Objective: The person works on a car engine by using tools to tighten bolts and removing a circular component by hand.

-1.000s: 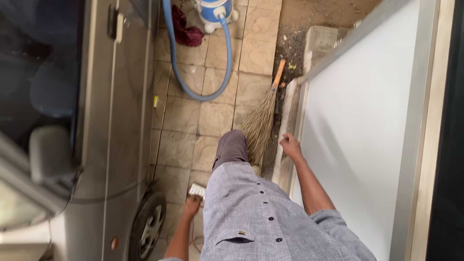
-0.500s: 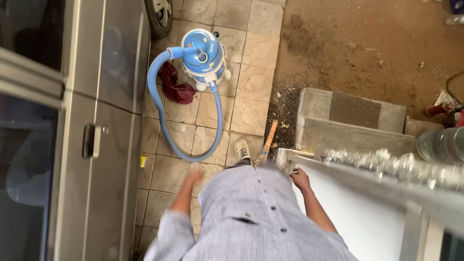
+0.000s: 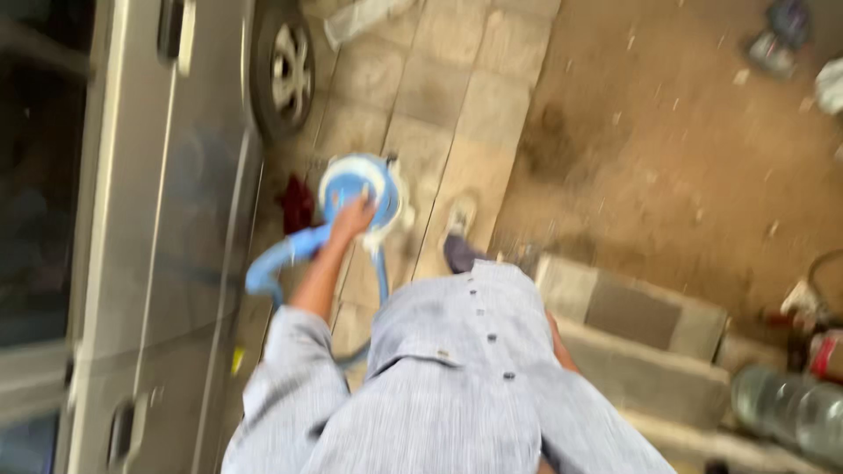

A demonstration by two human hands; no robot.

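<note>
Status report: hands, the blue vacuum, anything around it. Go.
Left hand reaching onto blue vacuum, grip unclear in blur. Right hand hidden behind torso. Blue hose curls beside it; red rag and car wheel close by.

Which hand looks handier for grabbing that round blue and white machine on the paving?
Left. The left hand already reaches out over the blue and white machine beside the car, though blur hides any grip. The right hand is tucked behind the grey shirt, out of view.

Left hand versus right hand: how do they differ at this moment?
The left hand is stretched forward onto the blue-and-white vacuum; the right hand is out of sight. The left arm shows fully; only a strip of right forearm shows beside the shirt. Both sleeves are rolled.
</note>
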